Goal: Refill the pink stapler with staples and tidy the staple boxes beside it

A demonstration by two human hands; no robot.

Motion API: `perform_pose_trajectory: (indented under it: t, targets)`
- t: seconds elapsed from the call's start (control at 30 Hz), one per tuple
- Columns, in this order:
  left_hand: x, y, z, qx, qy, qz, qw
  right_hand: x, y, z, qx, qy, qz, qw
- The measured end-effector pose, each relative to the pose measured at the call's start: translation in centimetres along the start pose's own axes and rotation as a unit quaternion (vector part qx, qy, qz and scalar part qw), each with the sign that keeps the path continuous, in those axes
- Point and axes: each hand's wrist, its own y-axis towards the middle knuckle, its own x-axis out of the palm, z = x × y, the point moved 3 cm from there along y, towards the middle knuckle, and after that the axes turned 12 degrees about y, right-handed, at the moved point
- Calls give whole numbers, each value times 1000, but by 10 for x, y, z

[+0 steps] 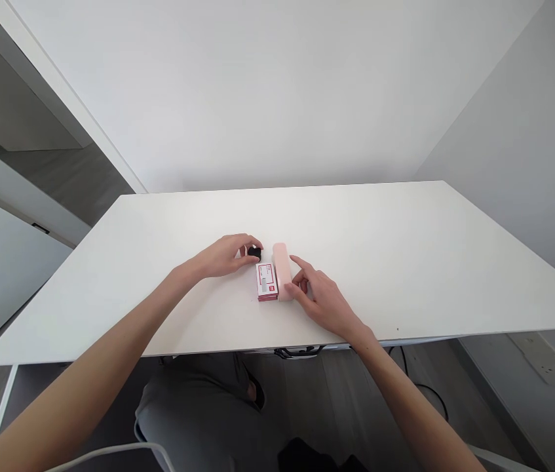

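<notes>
A small black object (254, 253), its kind too small to make out, is pinched between the thumb and fingers of my left hand (230, 254). Just below it lies a small white box with red print and red sides (267, 278). Right beside the box, a long pink case with rounded ends (282, 265) lies lengthwise, pointing away from me. My right hand (324, 298) is at the right side of the pink case. Its thumb touches the case near the lower end, and the index finger reaches to the upper part of its edge. Those fingers are apart, not wrapped round it.
The things lie on a white tabletop (405, 262) that meets a white wall (277, 92) at the back. A wall socket (550, 367) and a black cable (434, 392) are low on the right. My legs (198, 406) are under the front edge.
</notes>
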Motion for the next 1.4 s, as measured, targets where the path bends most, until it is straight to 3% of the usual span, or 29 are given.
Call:
perform_pose_trajectory:
  t: [0.57, 0.97, 1.4]
  targets:
    - [-1, 9, 6, 96, 4, -76, 992, 0, 1, 0, 9, 22, -6, 1000]
    - [1, 6, 4, 78, 2, -122, 989, -1, 1, 0, -2, 2, -1, 1000]
    - [7, -5, 6, 48, -9, -77, 996, 0, 0, 1, 7, 23, 4, 1000]
